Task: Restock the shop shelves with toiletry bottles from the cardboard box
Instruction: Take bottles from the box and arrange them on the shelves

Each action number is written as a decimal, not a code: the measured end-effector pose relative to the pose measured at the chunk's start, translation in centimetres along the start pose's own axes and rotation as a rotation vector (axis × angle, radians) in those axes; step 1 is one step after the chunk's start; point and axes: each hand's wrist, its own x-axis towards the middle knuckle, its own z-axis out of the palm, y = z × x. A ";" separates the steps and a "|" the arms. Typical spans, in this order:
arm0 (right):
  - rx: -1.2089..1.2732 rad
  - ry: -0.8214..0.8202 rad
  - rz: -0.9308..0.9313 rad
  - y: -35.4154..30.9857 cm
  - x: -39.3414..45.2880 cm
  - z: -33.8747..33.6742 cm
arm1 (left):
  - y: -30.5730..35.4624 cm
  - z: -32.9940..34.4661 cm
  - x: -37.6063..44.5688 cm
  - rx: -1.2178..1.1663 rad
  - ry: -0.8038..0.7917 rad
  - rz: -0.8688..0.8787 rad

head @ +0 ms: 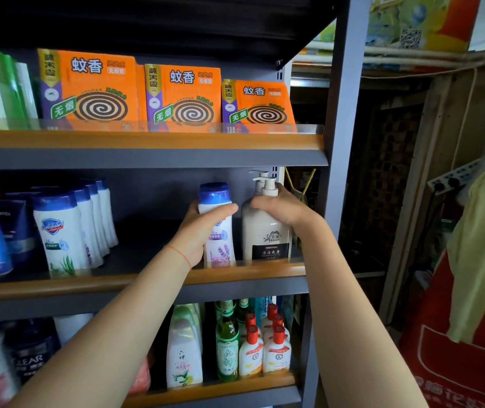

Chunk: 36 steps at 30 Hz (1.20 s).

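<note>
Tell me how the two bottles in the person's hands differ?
The lavender bottle has a blue flip cap; the cream bottle has a white pump. The lavender bottle is slimmer and shorter; the cream bottle is broader and taller. The lavender bottle's label shows purple flowers; the cream bottle's is black. The left hand grips the lavender bottle's body; the right hand grips the cream bottle's neck. Both stand upright, side by side, on the middle shelf.
</note>
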 end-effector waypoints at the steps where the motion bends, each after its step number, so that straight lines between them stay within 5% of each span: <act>1: 0.001 0.004 -0.002 0.1 0.1 0.0 | 0.0 0.0 0.0 0.002 -0.017 0.007; 9: 0.012 0.053 -0.067 0.9 -0.6 0.4 | -0.2 1.0 -0.3 -0.024 -0.052 0.035; 17: 0.089 0.339 -0.359 4.0 -4.7 3.3 | -0.5 1.7 0.1 -0.041 -0.057 0.007; 32: 0.070 0.413 -0.292 3.4 -4.3 3.5 | 0.1 1.8 -0.5 -0.019 -0.094 -0.057; 36: 0.010 0.599 -0.337 2.7 -6.0 5.5 | 0.4 1.6 -1.0 -0.035 -0.108 -0.013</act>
